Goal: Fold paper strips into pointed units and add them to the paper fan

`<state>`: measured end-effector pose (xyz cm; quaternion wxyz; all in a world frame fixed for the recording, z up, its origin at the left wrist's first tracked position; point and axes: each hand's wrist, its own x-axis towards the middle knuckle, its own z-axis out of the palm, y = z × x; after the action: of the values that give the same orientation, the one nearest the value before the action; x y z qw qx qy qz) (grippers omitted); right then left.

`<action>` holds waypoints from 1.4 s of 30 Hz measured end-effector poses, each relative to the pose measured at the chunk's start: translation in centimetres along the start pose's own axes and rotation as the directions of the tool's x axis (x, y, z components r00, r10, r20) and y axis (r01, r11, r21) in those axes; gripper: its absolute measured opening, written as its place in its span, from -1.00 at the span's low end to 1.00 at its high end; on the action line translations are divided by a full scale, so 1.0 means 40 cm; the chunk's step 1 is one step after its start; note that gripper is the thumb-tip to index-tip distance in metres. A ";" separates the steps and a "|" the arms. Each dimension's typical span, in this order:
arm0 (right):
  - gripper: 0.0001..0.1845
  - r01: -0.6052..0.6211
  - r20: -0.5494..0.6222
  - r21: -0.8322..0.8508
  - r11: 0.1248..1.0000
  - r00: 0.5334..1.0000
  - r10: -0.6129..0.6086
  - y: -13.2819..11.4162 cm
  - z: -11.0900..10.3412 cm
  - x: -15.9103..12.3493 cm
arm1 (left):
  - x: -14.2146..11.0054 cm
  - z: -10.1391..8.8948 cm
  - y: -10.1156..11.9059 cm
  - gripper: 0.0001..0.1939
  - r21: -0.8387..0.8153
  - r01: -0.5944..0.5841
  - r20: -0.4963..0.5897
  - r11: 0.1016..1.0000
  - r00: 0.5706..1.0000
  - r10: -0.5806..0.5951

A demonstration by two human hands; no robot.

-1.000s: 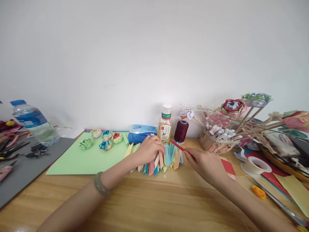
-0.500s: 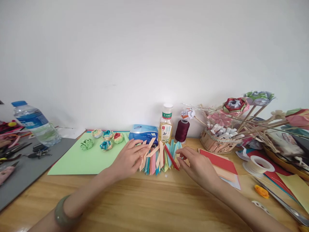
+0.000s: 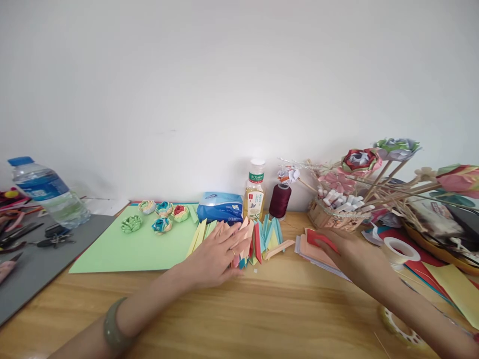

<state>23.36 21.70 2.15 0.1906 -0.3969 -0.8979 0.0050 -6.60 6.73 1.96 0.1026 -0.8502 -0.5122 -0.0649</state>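
Observation:
My left hand [image 3: 220, 249] lies spread over a row of folded paper strips [image 3: 267, 239] in yellow, peach, red and blue, covering part of it. One peach folded strip [image 3: 280, 249] slants away at the right end of the row. My right hand [image 3: 344, 247] is at a small stack of coloured paper [image 3: 318, 253], its fingers closed around the red paper [image 3: 321, 240] on top. Part of that stack is hidden under the hand.
Behind the strips stand a blue tissue pack [image 3: 219, 205], a drink bottle [image 3: 255, 192] and a dark red thread spool [image 3: 280, 200]. Paper flowers [image 3: 161, 225] lie on a green sheet [image 3: 112, 254] at left. A basket [image 3: 333, 218] and a white spool [image 3: 400, 252] are at right.
My right hand has left the strips and moved right onto the paper stack, which sits further left. My left hand has lowered and flattened over the strips; yellow ones now show left of it.

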 end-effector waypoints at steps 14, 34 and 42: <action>-0.61 0.123 0.038 -0.327 0.937 0.992 -0.117 0.085 0.030 -0.133 | 0.107 0.055 0.049 -0.39 0.192 -0.009 -0.209 0.981 0.977 0.050; -0.71 0.443 0.049 0.233 0.866 0.884 -0.465 -0.136 -0.028 -0.214 | 0.040 0.082 0.270 -0.74 -0.134 -0.204 -0.410 0.970 0.902 0.133; -0.82 0.090 0.161 0.451 0.888 0.970 -0.181 -0.104 -0.002 -0.257 | 0.022 0.064 0.270 -0.80 -0.698 0.072 -0.162 0.712 0.953 -0.255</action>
<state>26.72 11.50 -0.59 0.1849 -0.2769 -0.9134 0.2341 3.40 3.21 -1.51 -0.1614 -0.7636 -0.5088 -0.3632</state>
